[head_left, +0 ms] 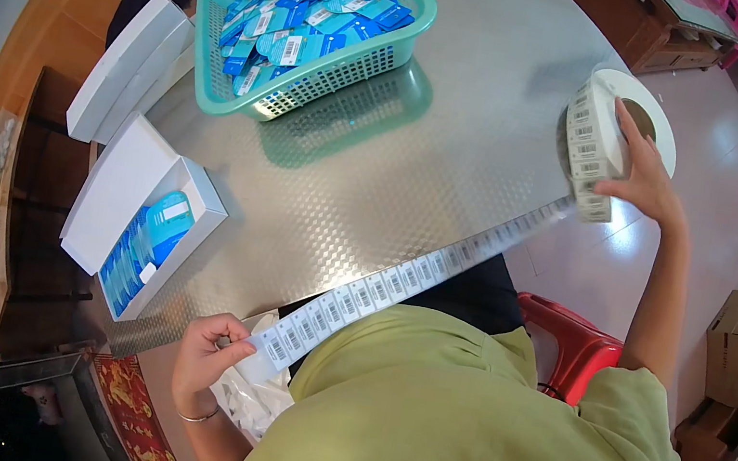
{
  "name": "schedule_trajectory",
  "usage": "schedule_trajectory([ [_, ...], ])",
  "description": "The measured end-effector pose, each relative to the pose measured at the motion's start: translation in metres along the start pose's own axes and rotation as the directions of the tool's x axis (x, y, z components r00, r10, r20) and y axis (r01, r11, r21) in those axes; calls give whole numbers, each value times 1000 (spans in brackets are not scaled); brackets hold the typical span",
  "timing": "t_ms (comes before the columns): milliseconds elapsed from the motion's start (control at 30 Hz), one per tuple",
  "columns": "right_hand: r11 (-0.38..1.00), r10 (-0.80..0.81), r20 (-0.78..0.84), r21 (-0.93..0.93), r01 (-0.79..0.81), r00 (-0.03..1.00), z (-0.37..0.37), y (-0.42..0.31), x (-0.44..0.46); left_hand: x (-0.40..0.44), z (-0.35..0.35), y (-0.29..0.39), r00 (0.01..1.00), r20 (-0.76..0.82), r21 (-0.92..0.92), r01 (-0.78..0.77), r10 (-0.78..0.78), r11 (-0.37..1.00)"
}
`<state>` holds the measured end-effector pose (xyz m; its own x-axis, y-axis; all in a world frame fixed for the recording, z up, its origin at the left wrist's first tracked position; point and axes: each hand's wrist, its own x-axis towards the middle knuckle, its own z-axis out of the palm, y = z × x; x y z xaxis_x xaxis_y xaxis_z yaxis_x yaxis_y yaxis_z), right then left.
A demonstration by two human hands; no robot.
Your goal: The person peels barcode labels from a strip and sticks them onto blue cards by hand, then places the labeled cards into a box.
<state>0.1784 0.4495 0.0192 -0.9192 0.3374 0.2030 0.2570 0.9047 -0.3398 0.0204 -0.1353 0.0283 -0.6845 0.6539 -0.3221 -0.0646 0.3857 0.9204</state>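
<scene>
One label roll (590,136), at the table's (464,129) right edge; one strip (400,280) runs off it. One green basket (426,20), blue packets (307,15) too many to count. Two white boxes (117,188), near one open, blue packets inside. Barcodes on labels; print too small to read. My left hand (209,355) pinches the strip's end, low; my right hand (646,179), arm outstretched, grips the roll.

Over on the bench (461,148), a basket (336,77) of packets (313,11) stands at the far left, an open box (117,188) nearer on the left edge. Rightmost is the label roll (588,135), its strip (400,280) stretching along the near edge to the left hand (210,352).
</scene>
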Motion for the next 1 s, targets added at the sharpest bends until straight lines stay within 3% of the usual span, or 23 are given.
schedule_trajectory([
  [100, 941, 281, -20, 204, -271, 960, 7, -19, 25, 1, 1, 7, 1000, 5, -3, -6, 6, 1000],
  [133, 966, 231, -82, 139, -218, 969, 16, -15, 32, 0, 2, 8, 1000, 6, 1, -9, 9, 1000],
  [233, 916, 394, -81, -44, -398, 916, 36, -14, 52, -2, 5, 11, 1000, -4, 37, -19, 19, 999],
  [333, 888, 414, -155, -147, -435, 897, 39, -28, 51, -2, 7, 13, 1000, -7, 47, -9, 9, 999],
  [600, 889, 371, -215, -199, -413, 903, 41, -33, 48, 3, 7, 15, 998, 39, 77, -56, 53, 995],
  [700, 922, 219, -301, -247, -298, 928, 56, -3, 45, 4, 9, 17, 998, 29, 109, -58, 55, 992],
  [733, 857, 169, -317, -421, -298, 933, 53, -14, 47, 4, 9, 21, 999, 17, 127, -50, 48, 991],
  [767, 838, 128, -334, -467, -281, 934, 54, -15, 50, 3, 10, 19, 998, 9, 107, -57, 56, 993],
  [833, 969, -77, -483, -242, -49, 872, 48, -72, 59, 1, 8, 19, 999, -9, 113, -52, 53, 992],
  [933, 939, -230, -241, 199, 280, 943, 82, -130, 83, 3, 10, 18, 999, -11, 166, -49, 52, 985],
  [1000, 838, -470, -61, 281, 467, 881, 102, -199, 95, 3, 10, 9, 996, -16, 184, -83, 87, 979],
])
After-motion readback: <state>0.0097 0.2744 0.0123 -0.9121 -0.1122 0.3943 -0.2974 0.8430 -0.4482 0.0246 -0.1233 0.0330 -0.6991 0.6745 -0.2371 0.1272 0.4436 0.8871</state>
